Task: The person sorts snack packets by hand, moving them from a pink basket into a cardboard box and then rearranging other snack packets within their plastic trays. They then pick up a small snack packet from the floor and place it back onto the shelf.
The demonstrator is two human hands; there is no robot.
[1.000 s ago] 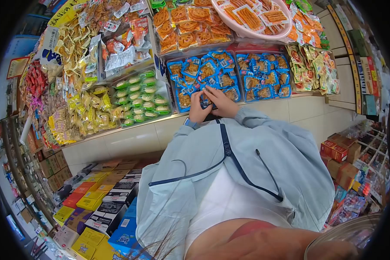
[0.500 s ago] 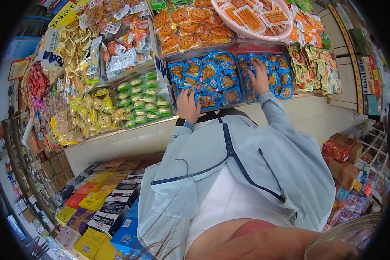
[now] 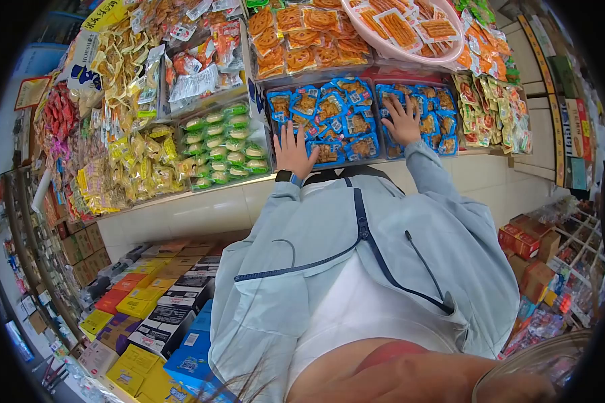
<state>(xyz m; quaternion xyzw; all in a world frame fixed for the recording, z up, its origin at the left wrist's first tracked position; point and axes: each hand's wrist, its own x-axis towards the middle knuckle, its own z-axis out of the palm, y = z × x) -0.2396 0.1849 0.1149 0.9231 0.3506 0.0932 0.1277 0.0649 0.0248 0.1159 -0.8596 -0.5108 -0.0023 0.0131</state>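
Note:
My left hand [image 3: 293, 152] lies with fingers outstretched at the left front of a tray of blue snack packets [image 3: 330, 106]. Its fingertips rest over the tray's left edge and the nearest packets; whether they touch is hard to tell. Over a second tray of blue snack packets [image 3: 445, 101], my right hand [image 3: 402, 122] is spread, palm down, with its fingers reaching towards the back. Both hands hold nothing. Immediately left of my left hand sit white snacks in green-trimmed packs [image 3: 216, 143] in neat rows.
Behind the blue packets are orange ring-shaped snacks [image 3: 305, 36] and a pink basket [image 3: 410, 56] of orange stick packets. Yellow-wrapped packets [image 3: 136, 161] fill the left side. Light-coloured packets [image 3: 492, 117] lie at right. Stacked cartons [image 3: 175, 314] stand on the floor behind me at left.
My left hand has straightened its fingers and shifted to the tray's left edge. The right hand's fingers have spread wider. The view has moved slightly.

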